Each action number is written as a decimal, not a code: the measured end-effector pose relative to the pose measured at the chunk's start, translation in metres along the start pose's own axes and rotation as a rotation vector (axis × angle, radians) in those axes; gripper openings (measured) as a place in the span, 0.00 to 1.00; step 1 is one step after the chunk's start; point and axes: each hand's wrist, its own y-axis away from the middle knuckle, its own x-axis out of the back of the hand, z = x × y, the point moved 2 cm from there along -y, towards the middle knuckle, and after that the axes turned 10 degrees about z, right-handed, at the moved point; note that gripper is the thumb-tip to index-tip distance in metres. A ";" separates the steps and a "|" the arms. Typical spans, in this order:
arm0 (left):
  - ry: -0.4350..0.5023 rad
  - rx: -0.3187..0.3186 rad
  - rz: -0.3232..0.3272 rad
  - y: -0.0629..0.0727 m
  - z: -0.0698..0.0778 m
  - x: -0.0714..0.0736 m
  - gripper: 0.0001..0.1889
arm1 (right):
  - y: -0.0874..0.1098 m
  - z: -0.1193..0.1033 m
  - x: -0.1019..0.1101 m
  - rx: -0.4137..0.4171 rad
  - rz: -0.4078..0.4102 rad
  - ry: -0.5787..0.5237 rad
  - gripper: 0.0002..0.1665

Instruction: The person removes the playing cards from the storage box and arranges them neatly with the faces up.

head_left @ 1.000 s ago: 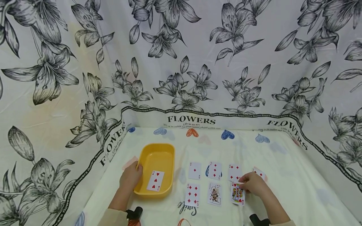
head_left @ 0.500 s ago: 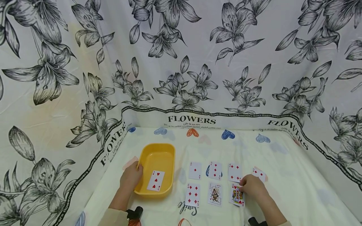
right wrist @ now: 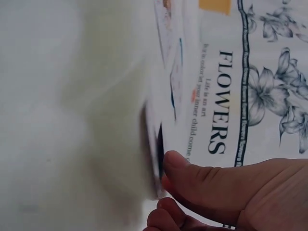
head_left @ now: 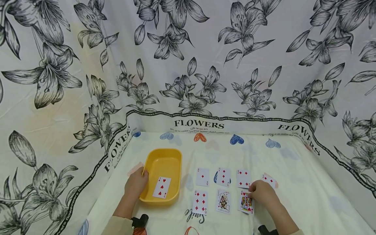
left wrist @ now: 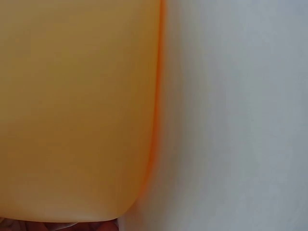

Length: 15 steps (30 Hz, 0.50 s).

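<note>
My left hand [head_left: 136, 182] grips the left rim of a yellow plastic tray [head_left: 178, 163], whose wall [left wrist: 77, 110] fills much of the left wrist view. Inside the tray lies a three of hearts card [head_left: 162, 187]. My right hand [head_left: 264, 192] pinches the upper right corner of a king of hearts card [head_left: 245, 203], at the right end of the front row of cards. In the right wrist view that card [right wrist: 151, 139] appears nearly edge-on beside my thumb [right wrist: 180, 166]. Left of it are a joker card [head_left: 223, 201] and a six of diamonds [head_left: 200, 202].
Behind lie an ace of diamonds [head_left: 202, 177], a three of diamonds [head_left: 224, 177], a four of diamonds [head_left: 243, 178] and, farther right, a two of diamonds [head_left: 268, 180]. A pale heart-print cloth [head_left: 308, 195] covers the table. A flower-print curtain [head_left: 199, 91] surrounds it.
My right hand has shifted very slightly, and the king of hearts in its fingers has tilted a little. My left hand keeps its grip on the tray.
</note>
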 end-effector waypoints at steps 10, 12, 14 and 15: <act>-0.012 0.001 -0.005 -0.002 -0.002 -0.001 0.21 | -0.004 -0.016 0.011 0.021 0.019 -0.037 0.09; -0.011 0.002 -0.007 -0.002 -0.002 -0.002 0.21 | -0.007 -0.021 0.013 0.029 0.019 -0.052 0.10; -0.009 0.005 -0.009 -0.002 -0.002 -0.002 0.21 | -0.009 -0.028 0.014 0.035 0.017 -0.064 0.12; -0.010 0.005 -0.010 -0.002 -0.002 -0.002 0.21 | -0.011 -0.032 0.015 0.037 0.016 -0.069 0.13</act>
